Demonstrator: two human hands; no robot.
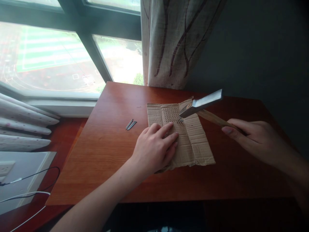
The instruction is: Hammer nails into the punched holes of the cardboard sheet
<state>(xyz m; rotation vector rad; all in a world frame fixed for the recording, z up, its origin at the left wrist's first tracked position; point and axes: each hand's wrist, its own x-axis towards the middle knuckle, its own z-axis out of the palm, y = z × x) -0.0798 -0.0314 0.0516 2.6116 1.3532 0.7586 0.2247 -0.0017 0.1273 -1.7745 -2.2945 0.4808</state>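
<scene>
My right hand [256,138] is closed around the wooden handle of a hammer [205,102], whose metal head hangs over the upper part of a piece of brown cardboard [202,145]. My left hand [156,145] lies on the cardboard with its fingers stretched forward, pressing on it; the thumb is hidden. Just ahead of those fingertips is a block of small dark holes [172,115] in neat rows. Several short nails [180,120] stick up at the block's lower right corner, close under the hammer head. More loose nails [131,124] lie left of the cardboard.
The cardboard lies on a reddish-brown wooden table [103,154]. Behind it are a window [118,58] and a patterned curtain [173,42]. Cables [29,193] and a wall socket [5,168] are at the lower left, past the table's edge.
</scene>
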